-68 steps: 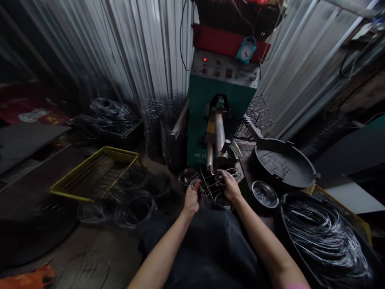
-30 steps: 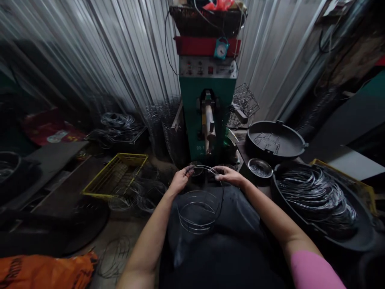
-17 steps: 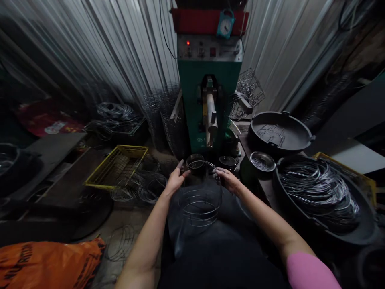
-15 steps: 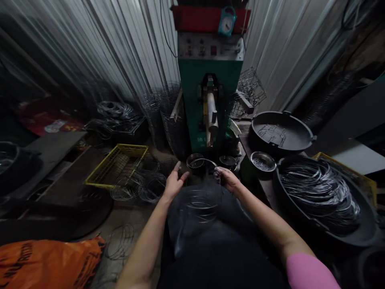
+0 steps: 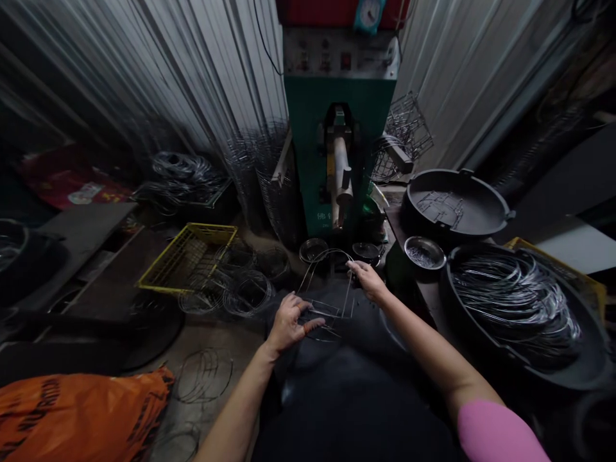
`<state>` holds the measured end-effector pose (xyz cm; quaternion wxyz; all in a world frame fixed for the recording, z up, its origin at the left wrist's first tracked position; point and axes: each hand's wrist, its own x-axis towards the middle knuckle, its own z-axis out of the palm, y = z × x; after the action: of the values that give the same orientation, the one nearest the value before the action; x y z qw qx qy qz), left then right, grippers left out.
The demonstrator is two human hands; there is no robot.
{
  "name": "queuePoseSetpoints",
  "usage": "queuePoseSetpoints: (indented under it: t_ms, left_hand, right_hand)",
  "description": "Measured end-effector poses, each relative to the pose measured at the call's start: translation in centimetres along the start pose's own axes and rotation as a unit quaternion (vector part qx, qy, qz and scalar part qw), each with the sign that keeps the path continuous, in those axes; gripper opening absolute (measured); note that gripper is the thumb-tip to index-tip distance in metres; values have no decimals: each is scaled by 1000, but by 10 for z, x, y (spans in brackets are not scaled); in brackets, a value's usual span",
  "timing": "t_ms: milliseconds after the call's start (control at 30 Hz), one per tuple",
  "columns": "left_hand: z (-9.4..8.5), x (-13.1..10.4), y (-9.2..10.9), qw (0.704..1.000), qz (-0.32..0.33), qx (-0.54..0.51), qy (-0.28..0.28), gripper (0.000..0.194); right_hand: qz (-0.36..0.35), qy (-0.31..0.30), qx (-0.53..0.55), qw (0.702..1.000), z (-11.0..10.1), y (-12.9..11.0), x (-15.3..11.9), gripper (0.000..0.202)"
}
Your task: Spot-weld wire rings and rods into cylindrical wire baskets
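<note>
1. While I'm watching through the head camera, the welded wire frame (image 5: 332,309) is sitting between the two hands, over the lap, below the machine's electrode arm (image 5: 341,157) and well apart from it.
2. Right hand (image 5: 368,279): fingertips are pinching the upper ring (image 5: 333,249) at its right side.
3. Left hand (image 5: 294,321): thumb and fingers are spreading apart around the lower wires; I'm not able to tell whether they're touching.
4. Handling, my guess: I'm reading it as light and springy, with thin rods that are likely bending under a hard squeeze. Bare metal is looking smooth, so maybe slightly slippery; joints are probably the weak spots.
5. Hold: I'm favouring the ring on one side and a lower wire opposite, keeping fingers off single loose-looking rods.
6. Surface: a dark apron (image 5: 356,398) is covering the lap; whether the frame is resting on it, I'm not seeing clearly. Concrete floor (image 5: 250,346) is showing at left.
7. Room: a green machine (image 5: 308,167) is standing ahead against corrugated metal wall (image 5: 216,64). At left, wire rings (image 5: 248,295) are lying near a yellow crate (image 5: 149,286), and an orange sack (image 5: 86,410) is slumping closer in. At right, a large black pan (image 5: 594,369) is holding heaped wire hoops (image 5: 520,308); a small metal bowl (image 5: 426,267) is sitting just beside it.
</note>
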<state>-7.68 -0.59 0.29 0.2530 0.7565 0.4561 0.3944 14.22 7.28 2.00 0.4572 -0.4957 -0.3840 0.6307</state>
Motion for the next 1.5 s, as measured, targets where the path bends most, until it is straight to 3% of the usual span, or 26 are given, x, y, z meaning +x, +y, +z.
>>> queuePoseSetpoints:
  t_ms: [367,600,667,733,767,833,867,933,1000,1067,1133,1200,1267,1367,1433,1500]
  left_hand:
    - [13,-6,4,991,31,125,-20,29]
    - [0,12,-7,999,-42,13,23,27]
    - [-5,19,-13,997,-69,-33,20,25]
    - [-8,23,-18,993,-95,-70,20,24]
    - [-8,25,-20,991,-105,-84,19,24]
    - [-9,25,-23,987,-117,-107,10,23]
    - [-9,25,-23,986,-120,-118,5,23]
    - [-10,23,-23,982,-129,-139,-1,22]
    - [-10,23,-23,979,-139,-150,5,23]
    - [-10,24,-24,979,-143,-148,6,24]
    - [-10,26,-26,980,-136,-148,9,26]
    - [-9,26,-29,979,-122,-150,57,29]
    - [-5,24,-32,968,-129,-150,157,33]
    - [9,21,-34,924,-200,-159,283,33]
    - [23,25,-31,898,-247,-207,299,33]
    - [37,38,-25,877,-266,-294,270,34]
  right_hand:
    - [33,43,-95,994,-9,10,10,24]
    - [54,4,-13,998,6,-11,5,28]
    - [53,5,-38,998,9,-14,6,30]
    - [-2,33,-123,992,8,-15,10,38]
    - [-55,53,-183,980,6,-15,11,41]
    - [-193,66,-312,928,2,-17,13,40]
    - [-257,37,-369,893,-1,-19,13,34]
    - [-337,-85,-451,822,-5,-23,12,24]
    - [-357,-204,-495,766,-9,-29,10,25]
    - [-346,-259,-515,740,-13,-34,11,28]
    - [-326,-283,-509,744,-17,-37,14,27]
    - [-302,-281,-487,770,-22,-37,19,28]
    - [-277,-228,-462,811,-26,-35,25,30]
    - [-238,-126,-428,863,-33,-32,32,30]
    - [-222,-90,-412,879,-36,-32,37,28]
    - [-219,-66,-404,886,-38,-35,43,26]
